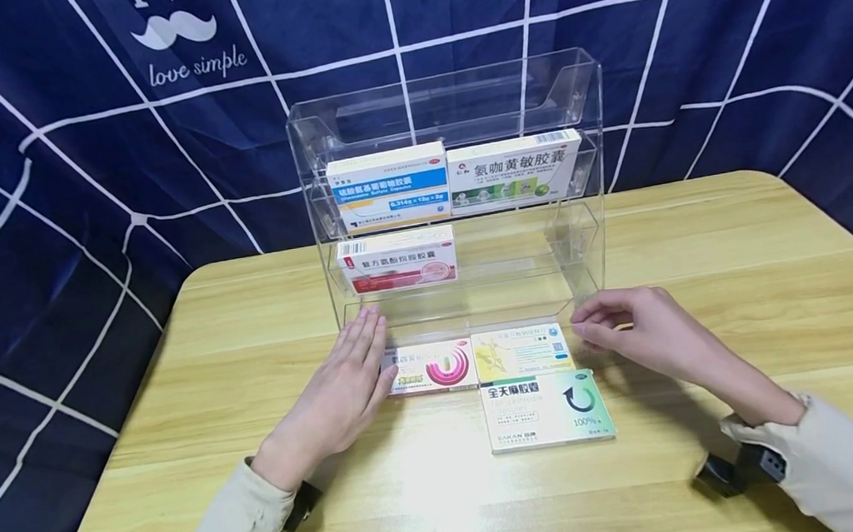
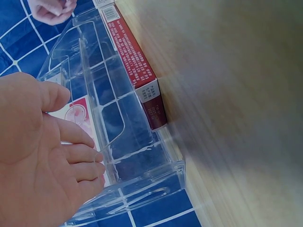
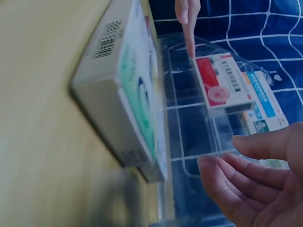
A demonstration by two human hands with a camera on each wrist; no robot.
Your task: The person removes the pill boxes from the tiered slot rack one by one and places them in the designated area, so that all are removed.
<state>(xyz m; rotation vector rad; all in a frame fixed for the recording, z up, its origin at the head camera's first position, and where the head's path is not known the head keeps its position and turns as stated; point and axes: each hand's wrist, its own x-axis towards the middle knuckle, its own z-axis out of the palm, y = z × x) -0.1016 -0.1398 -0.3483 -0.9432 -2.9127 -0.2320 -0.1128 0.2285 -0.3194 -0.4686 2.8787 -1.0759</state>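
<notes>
A clear acrylic tiered rack (image 1: pixel 575 104) stands on the table. My left hand (image 1: pixel 335 394), fingers straight, is at its front left corner, beside a pink-and-white medicine box (image 1: pixel 430 367). The left wrist view shows that palm (image 2: pixel 47 156) holding nothing and the box's red side (image 2: pixel 130 56). By the front right corner, my right hand (image 1: pixel 646 332) hangs loosely curled; its fingers (image 3: pixel 222 184) hold nothing in the right wrist view. Nearest it lies a yellow-and-white box (image 1: pixel 516 351). A green-and-white medicine box (image 1: pixel 544 424) lies flat just in front of that one.
On the rack's upper visible tier stand a blue-and-white box (image 1: pixel 390 189) and a white-and-green box (image 1: pixel 517 171). A red-and-white box (image 1: pixel 399 260) stands at the left of the tier below. Behind the wooden table (image 1: pixel 248 288) hangs a dark blue gridded cloth (image 1: pixel 222 148).
</notes>
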